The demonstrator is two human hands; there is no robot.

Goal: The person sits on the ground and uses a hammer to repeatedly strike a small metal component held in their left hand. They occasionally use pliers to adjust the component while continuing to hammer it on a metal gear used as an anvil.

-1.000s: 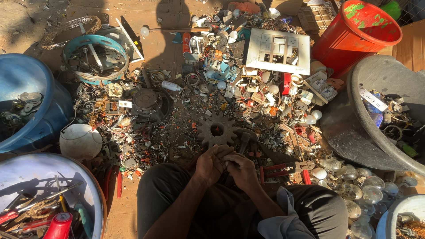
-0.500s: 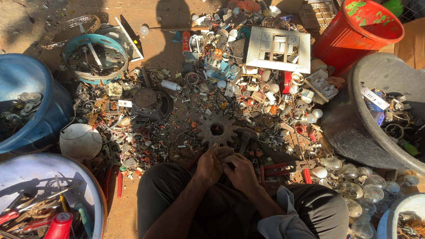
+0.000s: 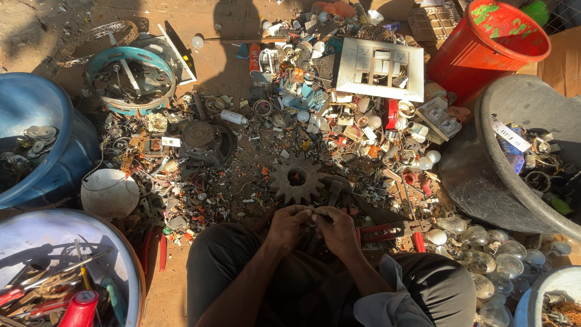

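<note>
Down at the lap, both sets of fingers are bunched tight together over something small, too hidden between them to make out. Left hand (image 3: 289, 225) curls in from one side, fingers narrow and pinched; right hand (image 3: 336, 229) meets it knuckle to knuckle, fingers folded just as close. Whatever they grip sits right where the two hands touch, above the dark trousers (image 3: 302, 284) of the seated person.

Just beyond the fingertips, a rusty toothed metal gear wheel (image 3: 296, 178) lies flat on the dirt, and beside it a dark hammer-like tool (image 3: 334, 189). To the right hand's side, red-handled pliers (image 3: 387, 230) rest on the ground, near a cluster of clear glass light bulbs (image 3: 484, 248).

Further out, scrap everywhere: a white rectangular plastic switch plate (image 3: 380, 69) tops the heap, a round dark motor housing (image 3: 203, 140) lies left of the gear, a white dome-shaped lamp shade (image 3: 110, 192) beside it. Ringing it all: a blue plastic tub (image 3: 60, 157) at the left, a pale blue basin of hand tools (image 3: 115, 242) at the near left, a teal ring-shaped frame (image 3: 130, 57) up top, a red plastic bucket (image 3: 466, 54) at the far right, and a big grey rubber basin (image 3: 484, 181) holding bits of metal.
</note>
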